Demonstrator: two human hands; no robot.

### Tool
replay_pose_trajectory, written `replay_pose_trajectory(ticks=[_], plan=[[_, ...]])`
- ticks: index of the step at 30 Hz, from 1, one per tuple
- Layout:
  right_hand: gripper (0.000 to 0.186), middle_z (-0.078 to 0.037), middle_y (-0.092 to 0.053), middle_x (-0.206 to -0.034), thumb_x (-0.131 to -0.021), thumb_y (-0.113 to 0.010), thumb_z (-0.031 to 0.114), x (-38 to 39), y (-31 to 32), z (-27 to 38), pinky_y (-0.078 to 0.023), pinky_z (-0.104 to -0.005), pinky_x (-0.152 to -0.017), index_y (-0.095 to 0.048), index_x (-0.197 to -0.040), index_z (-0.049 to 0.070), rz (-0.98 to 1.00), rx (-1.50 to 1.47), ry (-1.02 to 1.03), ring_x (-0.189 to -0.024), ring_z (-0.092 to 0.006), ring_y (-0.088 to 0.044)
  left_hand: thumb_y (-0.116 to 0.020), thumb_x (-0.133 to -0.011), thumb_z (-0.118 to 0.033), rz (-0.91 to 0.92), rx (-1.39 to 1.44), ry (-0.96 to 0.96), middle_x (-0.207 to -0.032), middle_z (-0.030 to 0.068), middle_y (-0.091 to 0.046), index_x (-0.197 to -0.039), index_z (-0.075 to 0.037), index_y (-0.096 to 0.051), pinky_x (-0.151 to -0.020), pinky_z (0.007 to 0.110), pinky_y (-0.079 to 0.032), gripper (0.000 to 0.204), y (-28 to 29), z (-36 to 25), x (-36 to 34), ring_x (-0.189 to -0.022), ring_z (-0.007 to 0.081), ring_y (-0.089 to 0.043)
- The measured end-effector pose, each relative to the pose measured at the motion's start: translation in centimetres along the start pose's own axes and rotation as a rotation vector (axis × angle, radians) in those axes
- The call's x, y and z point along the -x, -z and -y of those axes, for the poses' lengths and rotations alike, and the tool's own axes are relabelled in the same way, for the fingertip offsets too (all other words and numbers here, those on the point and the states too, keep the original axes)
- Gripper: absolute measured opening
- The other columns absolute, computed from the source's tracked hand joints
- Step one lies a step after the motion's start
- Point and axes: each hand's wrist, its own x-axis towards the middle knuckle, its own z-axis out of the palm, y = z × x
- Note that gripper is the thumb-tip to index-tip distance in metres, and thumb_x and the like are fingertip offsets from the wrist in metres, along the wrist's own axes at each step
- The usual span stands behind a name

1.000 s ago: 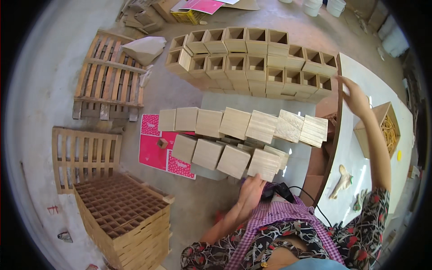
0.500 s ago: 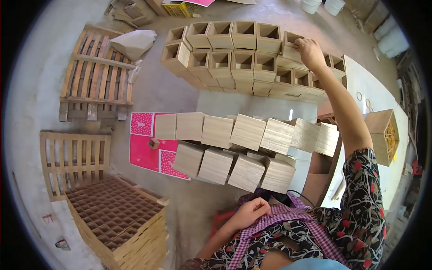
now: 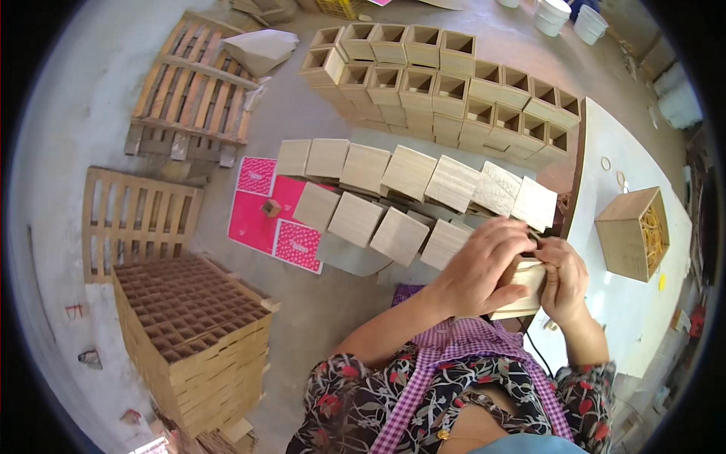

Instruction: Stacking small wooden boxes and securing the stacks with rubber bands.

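One wooden box (image 3: 522,293) is gripped between your left hand (image 3: 488,265) and your right hand (image 3: 563,281), before your checked apron (image 3: 473,340) and just beside the left edge of the white tabletop (image 3: 628,318), toward its near end. Your left fingers reach over the far side, thumb along the near face; your right fingers curl against the other side, and what they press at the rim is hidden. The nearer row of closed-topped boxes (image 3: 399,236) ends just beyond your left hand, so a wide swing there could knock the last one out of line. If one grip slackens while the other pushes, the box could twist and drop past that edge. The black cable (image 3: 537,350) below your hands could snag a corner. Farther off, the open boxes (image 3: 448,107) stand in uneven tiers; a careless reach against their right end could shift the upper ones.
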Motion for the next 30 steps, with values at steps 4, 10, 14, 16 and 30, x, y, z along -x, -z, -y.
replay_pose_trajectory(ticks=[4,10,14,16,30], plan=[[0.007,-0.014,-0.060,-0.074,-0.088,-0.048,-0.002,7.0,1.4,0.2,-0.048,-0.0331,-0.061,-0.054,-0.085,0.001,-0.014,-0.021,-0.294,-0.066,-0.0281,-0.061,-0.063,-0.084,-0.033,0.032,0.124,0.149,-0.062,0.0080,-0.053,-0.079,-0.005,-0.048,-0.055,0.037,-0.039,0.032,-5.6,-2.6,1.2,-0.058,0.0264,-0.054],[0.009,-0.003,-0.056,-0.069,-0.092,-0.053,0.010,12.2,4.0,-2.8,-0.047,-0.0271,-0.058,-0.055,-0.088,0.002,-0.103,-0.421,-0.714,-0.065,-0.0129,-0.057,-0.058,-0.089,-0.031,0.224,0.348,0.571,-0.055,0.0050,-0.052,-0.098,-0.005,-0.048,-0.050,0.030,-0.038,0.029,-11.4,-3.9,4.3,-0.052,0.0147,-0.053],[0.023,-0.003,-0.059,-0.085,-0.081,-0.070,0.016,13.9,5.6,-3.2,-0.045,-0.0243,-0.064,-0.058,-0.093,0.001,0.260,-0.500,-0.353,-0.077,-0.0112,-0.055,-0.056,-0.091,-0.030,0.114,0.401,0.650,-0.057,0.0054,-0.054,-0.099,-0.004,-0.049,-0.051,0.028,-0.037,0.028,-12.8,-4.3,4.7,-0.053,0.0108,-0.050],[0.020,-0.002,-0.058,-0.080,-0.080,-0.070,0.011,14.8,5.2,-3.2,-0.044,-0.0239,-0.061,-0.058,-0.092,0.000,0.323,-0.540,-0.433,-0.069,-0.0123,-0.054,-0.056,-0.091,-0.031,0.115,0.382,0.622,-0.058,0.0059,-0.054,-0.098,-0.004,-0.049,-0.051,0.028,-0.038,0.029,-13.2,-4.6,4.8,-0.052,0.0110,-0.049],[0.011,-0.010,-0.058,-0.070,-0.091,-0.052,0.011,13.7,-0.3,-5.8,-0.048,-0.0298,-0.051,-0.050,-0.089,0.000,0.079,-0.568,-0.784,-0.056,-0.0154,-0.061,-0.050,-0.086,-0.010,0.359,0.480,0.718,-0.067,0.0018,-0.053,-0.145,-0.014,-0.027,-0.061,0.026,-0.041,0.063,-12.2,-5.7,5.7,-0.062,0.0084,-0.048]])
